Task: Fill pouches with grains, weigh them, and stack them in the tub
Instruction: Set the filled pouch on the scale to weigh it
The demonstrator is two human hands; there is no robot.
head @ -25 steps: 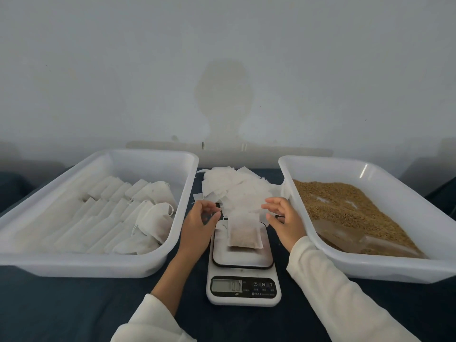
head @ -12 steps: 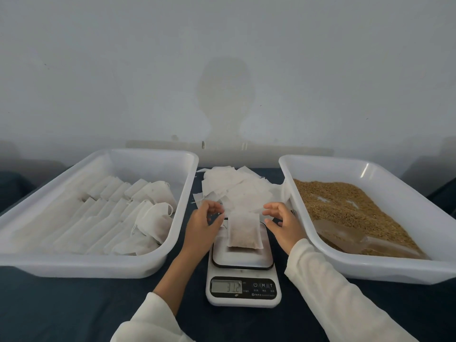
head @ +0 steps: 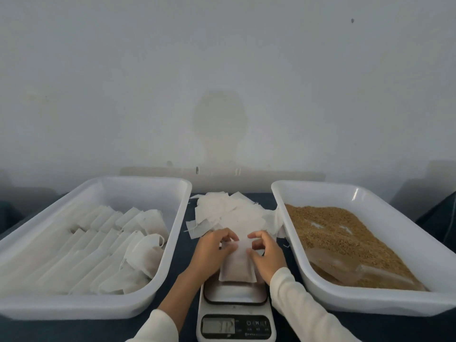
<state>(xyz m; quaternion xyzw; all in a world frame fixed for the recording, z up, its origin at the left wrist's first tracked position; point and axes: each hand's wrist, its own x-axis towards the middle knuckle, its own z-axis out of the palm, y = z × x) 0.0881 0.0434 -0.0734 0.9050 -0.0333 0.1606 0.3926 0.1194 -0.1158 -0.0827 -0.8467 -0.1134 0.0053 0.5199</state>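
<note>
Dark table [head: 177, 233] — loose pouches [head: 229, 214] behind scale [head: 235, 317]

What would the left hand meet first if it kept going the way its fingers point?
The left hand already pinches the filled pouch on the scale. Its fingers point right and slightly away; past the pouch's top edge, the right hand is likely first, though depth is unclear.
</note>
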